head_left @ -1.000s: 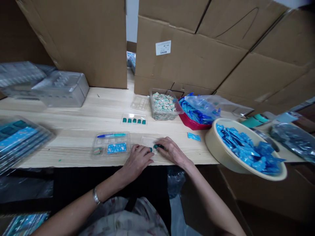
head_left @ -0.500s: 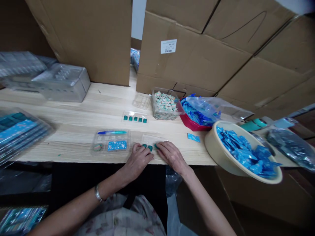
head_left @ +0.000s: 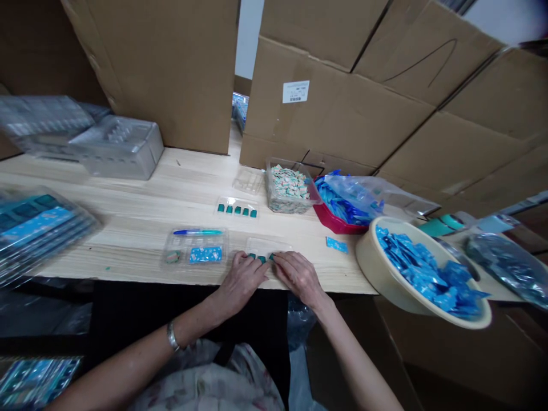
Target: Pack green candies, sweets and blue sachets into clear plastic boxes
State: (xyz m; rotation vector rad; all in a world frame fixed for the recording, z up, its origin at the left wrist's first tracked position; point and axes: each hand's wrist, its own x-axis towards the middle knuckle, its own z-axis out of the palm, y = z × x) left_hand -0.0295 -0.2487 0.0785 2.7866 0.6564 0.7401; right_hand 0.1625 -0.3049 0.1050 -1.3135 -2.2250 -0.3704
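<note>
Near the table's front edge lies a small clear plastic tray (head_left: 270, 244) with a few dark green square pieces (head_left: 261, 259) in it. My left hand (head_left: 242, 279) is closed at the tray's left end, its curled fingers covering part of it. At the right end, my right hand (head_left: 299, 275) pinches a green piece (head_left: 272, 257). Just beyond is another clear strip tray (head_left: 237, 210) holding a row of several green pieces. To the left sits a clear blister tray (head_left: 225, 246) with a blue pen (head_left: 197, 232), a blue patterned card (head_left: 205, 254) and a small round item (head_left: 173, 257).
A clear tub of small pale pieces (head_left: 290, 184), a red basin of blue packets (head_left: 342, 201) and a cream basin (head_left: 363, 251) stand right. A blue card (head_left: 337, 244) lies before them. Stacked filled trays (head_left: 47, 228) and clear trays (head_left: 124, 145) are left. Cardboard boxes (head_left: 334, 120) stand behind.
The view has shifted slightly, so the scene sits a little lower. Both hands stay at the tray; the right fingers have drawn slightly closer around the green piece.
</note>
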